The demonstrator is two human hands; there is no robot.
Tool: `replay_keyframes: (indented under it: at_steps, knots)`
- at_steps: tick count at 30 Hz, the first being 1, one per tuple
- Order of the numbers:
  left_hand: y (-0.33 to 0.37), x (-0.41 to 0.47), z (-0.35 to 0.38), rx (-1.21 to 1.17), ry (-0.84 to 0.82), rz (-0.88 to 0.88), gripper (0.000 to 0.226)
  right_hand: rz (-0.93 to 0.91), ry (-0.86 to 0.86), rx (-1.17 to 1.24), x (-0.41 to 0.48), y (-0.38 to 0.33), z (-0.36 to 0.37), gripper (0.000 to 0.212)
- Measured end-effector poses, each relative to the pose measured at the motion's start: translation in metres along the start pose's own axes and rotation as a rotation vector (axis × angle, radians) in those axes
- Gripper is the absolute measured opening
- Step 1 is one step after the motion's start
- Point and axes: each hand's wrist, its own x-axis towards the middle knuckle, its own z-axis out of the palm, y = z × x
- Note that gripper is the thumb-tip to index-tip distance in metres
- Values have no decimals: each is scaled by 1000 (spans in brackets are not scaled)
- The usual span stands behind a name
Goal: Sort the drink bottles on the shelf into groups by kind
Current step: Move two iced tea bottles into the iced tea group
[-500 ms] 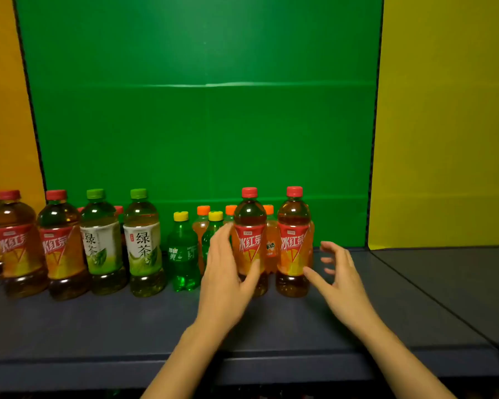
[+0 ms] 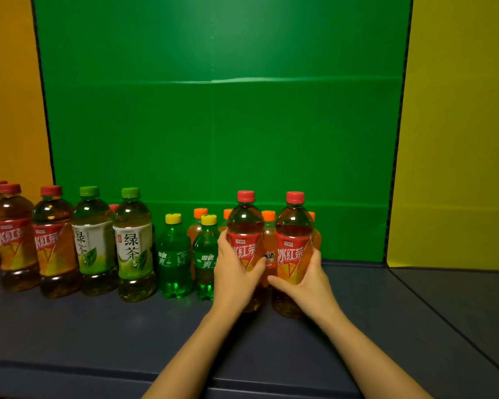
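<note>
Two red-capped iced black tea bottles stand side by side on the dark shelf (image 2: 98, 335). My left hand (image 2: 235, 276) grips the left one (image 2: 245, 223) around its red label. My right hand (image 2: 303, 280) grips the right one (image 2: 294, 226) the same way. Small orange soda bottles (image 2: 268, 243) stand just behind them, partly hidden. Left of my hands are two small green soda bottles (image 2: 173, 254) with yellow caps, then two green tea bottles (image 2: 133, 243), then several more iced black tea bottles (image 2: 54, 240) at the far left.
A green back panel (image 2: 219, 125) closes the shelf behind the bottles, with an orange panel at left and a yellow panel (image 2: 458, 139) at right. A seam (image 2: 444, 318) runs across the bare shelf surface to the right of my hands.
Both hands have moved forward and closed around the two iced black tea bottles; half a second ago they were open just in front of them.
</note>
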Motion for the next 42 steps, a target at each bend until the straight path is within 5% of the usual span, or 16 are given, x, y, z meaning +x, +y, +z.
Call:
replay_keyframes:
  at_steps: [8,15,19,28,42]
  knots:
    - [5,-3,3,-22,17,8,65,25,54,0,-2,-3,-4,87]
    - [10,-11,-10,-123,-3,19,70,13,75,112,-13,-15,-12,56]
    - [20,-7,-40,-179,48,23,68,-36,55,186,-18,-33,-5,61]
    - [28,-10,-168,-130,184,13,58,-154,-180,365,-41,-105,55,62]
    - [-41,-76,-422,85,435,-138,53,-109,-338,505,-110,-200,269,70]
